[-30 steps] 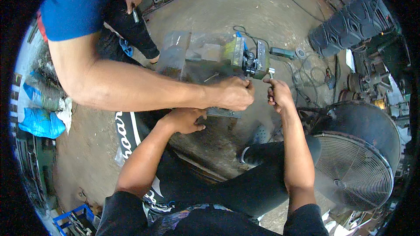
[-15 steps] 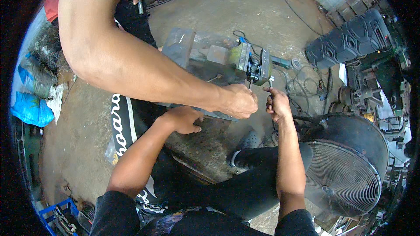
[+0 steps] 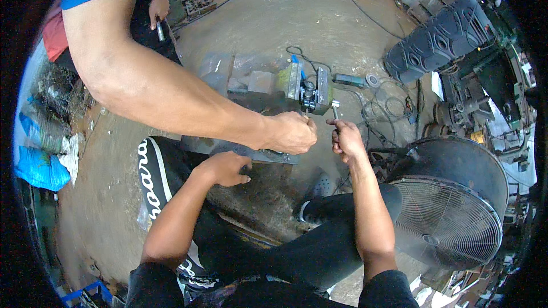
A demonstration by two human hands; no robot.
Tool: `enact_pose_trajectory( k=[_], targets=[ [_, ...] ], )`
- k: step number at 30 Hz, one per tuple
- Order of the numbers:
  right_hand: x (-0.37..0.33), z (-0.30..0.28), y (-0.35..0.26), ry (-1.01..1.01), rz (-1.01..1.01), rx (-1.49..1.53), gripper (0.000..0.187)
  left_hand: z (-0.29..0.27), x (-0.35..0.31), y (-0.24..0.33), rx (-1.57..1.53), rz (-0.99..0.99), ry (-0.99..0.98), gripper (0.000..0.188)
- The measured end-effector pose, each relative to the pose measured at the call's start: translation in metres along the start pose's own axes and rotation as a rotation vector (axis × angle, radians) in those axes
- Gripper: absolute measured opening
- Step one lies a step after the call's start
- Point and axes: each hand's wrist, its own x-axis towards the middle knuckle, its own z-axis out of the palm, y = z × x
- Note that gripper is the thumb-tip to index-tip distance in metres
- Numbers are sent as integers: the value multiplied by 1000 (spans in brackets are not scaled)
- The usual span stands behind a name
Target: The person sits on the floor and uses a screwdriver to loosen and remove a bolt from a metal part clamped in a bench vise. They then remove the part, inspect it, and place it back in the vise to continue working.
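My right hand (image 3: pixel 347 141) is closed around the short metal handle (image 3: pixel 335 112) of a green bench vise (image 3: pixel 323 91). Between the vise jaws sits a small dark metal part (image 3: pixel 308 97). A co-worker in a blue sleeve reaches across from the left, and that person's fist (image 3: pixel 294 133) is at the near side of the part, closed on a thin rod mostly hidden by the fingers. My left hand (image 3: pixel 227 169) hangs loosely over my knee, thumb apart from the bent fingers, holding nothing visible. The co-worker's other hand (image 3: pixel 159 10) grips a short metal tool (image 3: pixel 160 31).
A metal block (image 3: pixel 261 82) lies on the bench left of the vise. An angle grinder (image 3: pixel 349 80) and tangled cables are on the floor beyond. A big drum fan (image 3: pixel 448 222) stands close to my right leg, and a black speaker-like case (image 3: pixel 439 37) lies farther right.
The whole scene has shifted left in the view as my head turned slightly. My right hand stays on the vise handle, and the co-worker's fist remains at the clamped part.
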Motion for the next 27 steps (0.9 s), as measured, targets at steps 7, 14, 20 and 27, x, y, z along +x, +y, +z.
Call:
enact_pose_trajectory(
  k=[7,14,20,27],
  targets=[
    [-7,3,-5,25,1,10,33,4,0,-1,10,78,63,48],
    [-1,4,-2,65,-14,-64,25,2,-2,1,-35,-7,-5,48],
    [1,1,1,27,-73,-153,26,4,-1,-3,3,63,36,49],
    [-1,2,-6,104,-86,-330,36,1,-7,7,15,6,20,46]
  ],
)
